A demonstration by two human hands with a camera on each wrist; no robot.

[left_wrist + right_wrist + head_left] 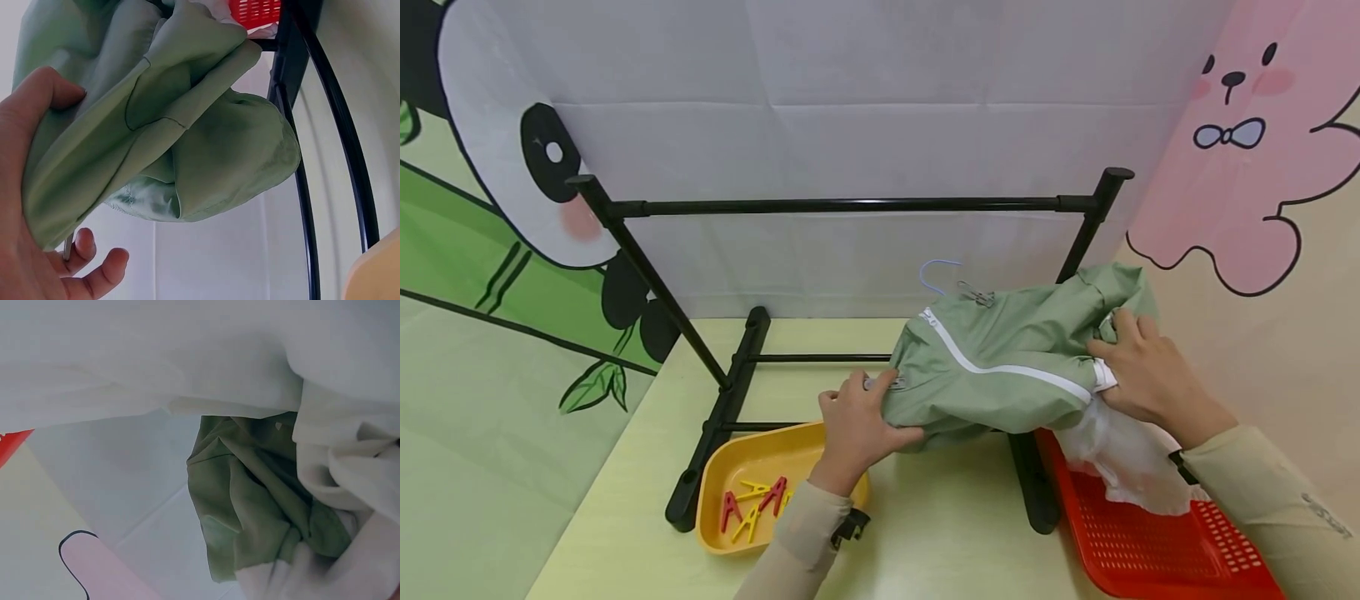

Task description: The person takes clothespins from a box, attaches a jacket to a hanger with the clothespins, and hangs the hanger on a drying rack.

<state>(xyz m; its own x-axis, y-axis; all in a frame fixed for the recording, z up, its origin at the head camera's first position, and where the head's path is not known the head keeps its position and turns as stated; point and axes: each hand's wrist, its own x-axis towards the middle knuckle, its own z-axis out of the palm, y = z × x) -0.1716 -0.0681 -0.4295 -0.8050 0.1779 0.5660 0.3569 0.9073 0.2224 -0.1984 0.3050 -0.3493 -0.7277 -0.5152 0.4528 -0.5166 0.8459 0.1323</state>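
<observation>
A green jacket (1000, 367) with a white zipper is held up in front of the black rack, tilted and bunched. My left hand (861, 421) grips its left end, the thumb lying on the cloth in the left wrist view. My right hand (1157, 383) grips its right end, beside a white band. A blue hanger hook (936, 265) sticks up above the jacket, with a metal clip (977, 293) beside it; the hanger's body is hidden. White sheer cloth (1131, 458) hangs below my right hand over the red basket. White cloth (156, 356) covers much of the right wrist view.
The black rack (850, 207) stands on the pale table (955, 517). A yellow tray (711, 475) with several red and yellow clothespins (748, 523) sits at its left foot. A red perforated basket (1142, 542) lies at the right.
</observation>
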